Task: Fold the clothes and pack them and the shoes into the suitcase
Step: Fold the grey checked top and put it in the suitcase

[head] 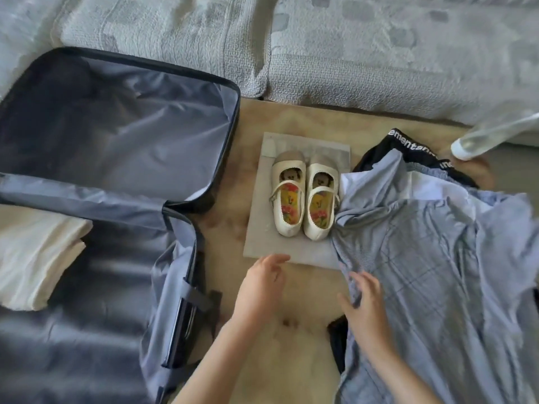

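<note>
An open dark suitcase (116,135) with grey lining lies on the left; a folded cream garment (35,258) rests in its near half. A pair of white strap shoes (303,196) stands on a grey bag (262,240) on the floor. A blue checked shirt (437,272) lies crumpled to the right, over a black garment (414,147) with a lettered waistband. My left hand (262,284) hovers open just below the grey bag's near edge. My right hand (364,304) rests with spread fingers on the shirt's left edge, not clearly gripping it.
A grey quilted sofa (320,53) runs along the back. A clear plastic bottle (493,138) lies at the right edge. The wooden floor (291,360) shows between the suitcase and the clothes.
</note>
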A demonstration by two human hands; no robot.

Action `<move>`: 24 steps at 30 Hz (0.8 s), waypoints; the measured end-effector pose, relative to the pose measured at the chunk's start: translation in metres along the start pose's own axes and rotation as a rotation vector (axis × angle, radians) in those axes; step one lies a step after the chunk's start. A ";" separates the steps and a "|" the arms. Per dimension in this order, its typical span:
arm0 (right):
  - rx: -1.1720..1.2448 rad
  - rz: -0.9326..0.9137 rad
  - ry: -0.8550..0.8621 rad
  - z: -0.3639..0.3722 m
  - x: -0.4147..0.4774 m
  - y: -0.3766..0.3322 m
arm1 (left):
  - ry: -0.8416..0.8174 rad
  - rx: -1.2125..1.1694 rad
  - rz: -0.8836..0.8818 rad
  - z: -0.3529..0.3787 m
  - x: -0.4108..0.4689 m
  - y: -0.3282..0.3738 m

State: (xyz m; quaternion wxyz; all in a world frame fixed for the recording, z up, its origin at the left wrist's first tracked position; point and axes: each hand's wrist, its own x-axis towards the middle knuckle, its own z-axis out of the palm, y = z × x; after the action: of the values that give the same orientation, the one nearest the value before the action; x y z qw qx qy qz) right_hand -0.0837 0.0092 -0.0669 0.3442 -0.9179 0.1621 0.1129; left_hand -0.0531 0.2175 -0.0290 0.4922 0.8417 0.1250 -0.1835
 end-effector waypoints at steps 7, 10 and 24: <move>-0.389 -0.025 -0.043 0.000 -0.033 0.085 | -0.253 -0.094 -0.271 0.122 -0.020 -0.012; -0.314 -0.060 0.039 0.000 -0.034 0.088 | -0.257 -0.152 -0.310 0.147 -0.024 -0.010; 0.018 -0.406 0.064 -0.005 -0.092 0.089 | -0.184 -0.847 -0.678 0.157 0.022 0.027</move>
State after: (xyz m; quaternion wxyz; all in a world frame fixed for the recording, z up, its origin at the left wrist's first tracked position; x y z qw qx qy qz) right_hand -0.2014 -0.0374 -0.0870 0.3628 -0.9317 -0.0143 0.0105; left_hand -0.0516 0.0680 -0.0876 0.7101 0.4632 0.4085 -0.3381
